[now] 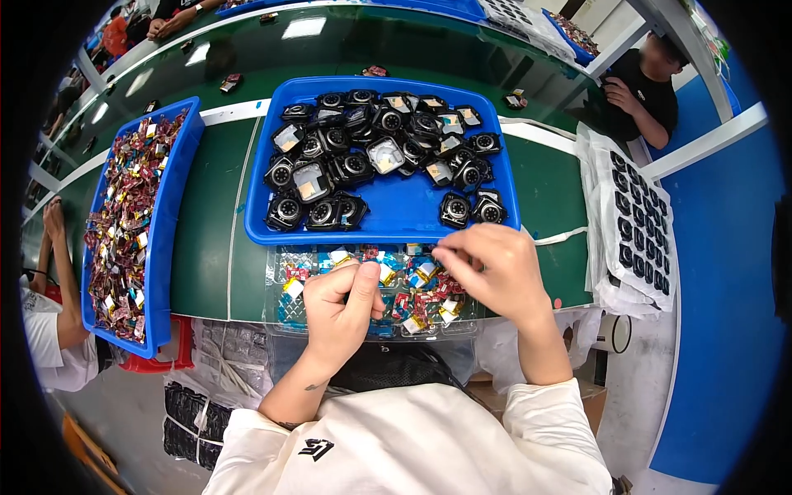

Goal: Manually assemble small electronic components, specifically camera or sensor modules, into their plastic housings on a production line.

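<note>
Clear tray [272, 289] of small parts [404, 305], long axis left to right, left fingers [330, 285] curled, right fingers [456, 266] bent, grip unclear.

A green workbench [202, 239] adjoined a glossy dark-green surface [330, 54] bearing bright light reflections [304, 28], with white frame bars [709, 140] at right, a pale wall [605, 21] behind, and blue flooring [718, 272] bordering pale grey floor [639, 388].

Gap in tray [403, 213] between watch cases [454, 209]
</note>
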`<state>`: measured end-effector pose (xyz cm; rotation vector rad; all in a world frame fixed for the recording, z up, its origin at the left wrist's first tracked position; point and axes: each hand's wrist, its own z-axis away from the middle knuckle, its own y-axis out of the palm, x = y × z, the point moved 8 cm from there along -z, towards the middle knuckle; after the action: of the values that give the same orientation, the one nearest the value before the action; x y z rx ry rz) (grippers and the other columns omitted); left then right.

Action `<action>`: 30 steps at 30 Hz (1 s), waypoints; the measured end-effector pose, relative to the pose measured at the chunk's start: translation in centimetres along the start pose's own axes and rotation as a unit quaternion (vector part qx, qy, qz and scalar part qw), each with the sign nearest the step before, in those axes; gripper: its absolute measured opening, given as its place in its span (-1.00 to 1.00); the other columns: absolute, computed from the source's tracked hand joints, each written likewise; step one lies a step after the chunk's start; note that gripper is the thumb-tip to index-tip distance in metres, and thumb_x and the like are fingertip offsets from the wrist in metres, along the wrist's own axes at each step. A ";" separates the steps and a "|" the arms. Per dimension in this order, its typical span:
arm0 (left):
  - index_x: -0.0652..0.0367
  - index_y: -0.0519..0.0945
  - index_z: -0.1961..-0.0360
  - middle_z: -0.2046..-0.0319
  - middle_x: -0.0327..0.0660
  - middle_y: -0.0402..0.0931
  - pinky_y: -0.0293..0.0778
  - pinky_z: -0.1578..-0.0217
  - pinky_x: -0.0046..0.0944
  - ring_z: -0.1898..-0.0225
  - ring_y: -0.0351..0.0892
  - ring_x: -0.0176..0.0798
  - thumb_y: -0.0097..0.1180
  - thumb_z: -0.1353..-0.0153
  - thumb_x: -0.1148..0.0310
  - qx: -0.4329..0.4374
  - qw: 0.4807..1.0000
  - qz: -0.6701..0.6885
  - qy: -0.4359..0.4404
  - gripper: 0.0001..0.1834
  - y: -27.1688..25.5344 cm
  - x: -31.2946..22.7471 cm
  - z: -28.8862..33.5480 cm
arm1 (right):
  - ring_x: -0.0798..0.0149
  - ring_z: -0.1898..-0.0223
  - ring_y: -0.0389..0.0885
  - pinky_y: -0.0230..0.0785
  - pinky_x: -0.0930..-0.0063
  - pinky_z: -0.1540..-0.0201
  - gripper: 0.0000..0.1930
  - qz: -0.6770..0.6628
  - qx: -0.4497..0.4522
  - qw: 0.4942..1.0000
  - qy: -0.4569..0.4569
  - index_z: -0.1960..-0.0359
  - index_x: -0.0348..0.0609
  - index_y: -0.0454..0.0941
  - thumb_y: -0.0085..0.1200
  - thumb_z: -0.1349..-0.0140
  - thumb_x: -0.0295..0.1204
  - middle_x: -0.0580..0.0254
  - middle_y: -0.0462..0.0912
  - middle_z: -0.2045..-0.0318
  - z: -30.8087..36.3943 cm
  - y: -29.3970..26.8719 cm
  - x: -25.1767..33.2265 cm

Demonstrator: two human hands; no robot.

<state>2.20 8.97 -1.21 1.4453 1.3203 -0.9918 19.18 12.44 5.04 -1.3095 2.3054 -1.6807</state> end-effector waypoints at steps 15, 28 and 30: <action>0.26 0.52 0.58 0.65 -0.29 0.50 0.31 0.55 -0.49 0.62 0.44 -0.51 0.12 -0.27 0.38 -0.030 0.999 0.003 -0.040 -0.72 0.2 0.5 0.0 | 0.13 0.07 0.39 0.14 0.29 0.05 -0.79 0.044 0.001 0.998 0.033 0.40 -0.12 0.45 0.24 0.00 -0.40 0.24 0.55 0.17 -1.9 -1.0 -3.3; 0.30 0.64 0.32 0.46 -0.24 0.55 0.36 0.39 -0.47 0.46 0.44 -0.47 0.22 -0.12 0.50 -0.031 1.000 0.002 -0.001 -0.89 0.3 0.1 -0.3 | 0.11 0.19 0.55 0.42 0.39 0.23 -0.82 -0.126 -0.034 0.991 -0.037 0.51 -0.21 0.52 0.18 0.21 -0.70 0.11 0.57 0.11 0.7 0.1 0.6; 0.28 0.64 0.33 0.45 -0.23 0.56 0.37 0.39 -0.47 0.47 0.44 -0.47 0.23 -0.09 0.50 -0.017 0.999 -0.031 -0.017 -0.89 0.4 0.1 -0.1 | 0.12 0.18 0.57 0.44 0.38 0.19 -0.80 -0.130 -0.108 0.986 -0.005 0.48 -0.22 0.55 0.22 0.22 -0.67 0.14 0.57 0.16 1.2 -0.3 -0.8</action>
<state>2.63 9.12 -1.25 1.3633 1.3585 -1.0248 20.45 11.99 4.43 -1.7220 2.4603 -1.5094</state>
